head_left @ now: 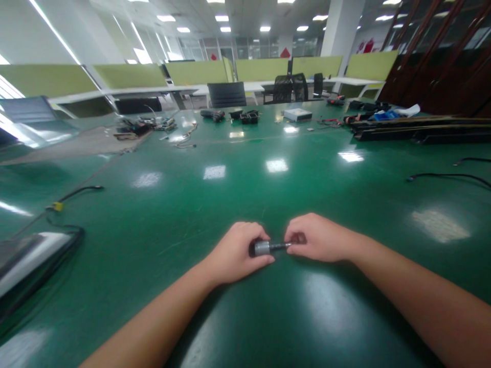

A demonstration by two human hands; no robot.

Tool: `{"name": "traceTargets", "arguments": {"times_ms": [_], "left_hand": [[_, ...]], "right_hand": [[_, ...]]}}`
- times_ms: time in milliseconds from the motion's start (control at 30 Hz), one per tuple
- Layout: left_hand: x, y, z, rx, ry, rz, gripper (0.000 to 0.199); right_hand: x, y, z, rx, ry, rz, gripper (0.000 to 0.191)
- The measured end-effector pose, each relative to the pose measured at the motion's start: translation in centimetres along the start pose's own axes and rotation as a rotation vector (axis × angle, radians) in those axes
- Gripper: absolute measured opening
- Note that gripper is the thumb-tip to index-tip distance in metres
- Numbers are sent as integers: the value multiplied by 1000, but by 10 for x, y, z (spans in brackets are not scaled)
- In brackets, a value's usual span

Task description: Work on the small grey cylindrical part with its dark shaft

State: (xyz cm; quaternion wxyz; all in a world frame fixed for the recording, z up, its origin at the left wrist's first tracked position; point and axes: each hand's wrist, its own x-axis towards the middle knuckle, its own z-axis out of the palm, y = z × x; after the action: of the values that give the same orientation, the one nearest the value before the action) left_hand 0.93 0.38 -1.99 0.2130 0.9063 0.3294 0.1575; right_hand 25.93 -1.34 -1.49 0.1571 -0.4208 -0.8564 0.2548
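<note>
A screwdriver-like tool (263, 248), with a grey collar and a thin dark shaft, lies crosswise between the two hands, just over or on the green surface (184, 189); whether it touches is hard to tell. The left hand (238, 251) has its grip wrapped round the thick end, thumb along the near side. The right hand (318, 237) pinches the thin end in its fingertips; blur hides what, if anything, sits at the tip.

The step in hand looks like two-handed work at the shaft's end. The next move seems to call for a firm left hold, shaft in line, and fine fingertip control on the right.

Farther out are a yellow-tagged black cable (58, 206) to the left, another black cable (447, 176) to the right, and a silver box (297, 114) towards the far edge.
</note>
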Motion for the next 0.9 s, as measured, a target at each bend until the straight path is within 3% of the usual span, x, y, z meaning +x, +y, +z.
{"name": "traceTargets", "arguments": {"times_ms": [200, 433, 633, 900], "left_hand": [[-6, -1, -3, -7, 8, 7, 28], [-9, 1, -5, -9, 13, 9, 28], [-4, 2, -4, -8, 12, 11, 26], [2, 0, 0, 0, 20, 16, 28]], "right_hand": [[-6, 4, -16, 29, -100, 83, 8], [-4, 4, -17, 87, -108, 123, 10], [-3, -1, -6, 82, -50, 62, 8], [16, -16, 27, 11, 121, -26, 8]]}}
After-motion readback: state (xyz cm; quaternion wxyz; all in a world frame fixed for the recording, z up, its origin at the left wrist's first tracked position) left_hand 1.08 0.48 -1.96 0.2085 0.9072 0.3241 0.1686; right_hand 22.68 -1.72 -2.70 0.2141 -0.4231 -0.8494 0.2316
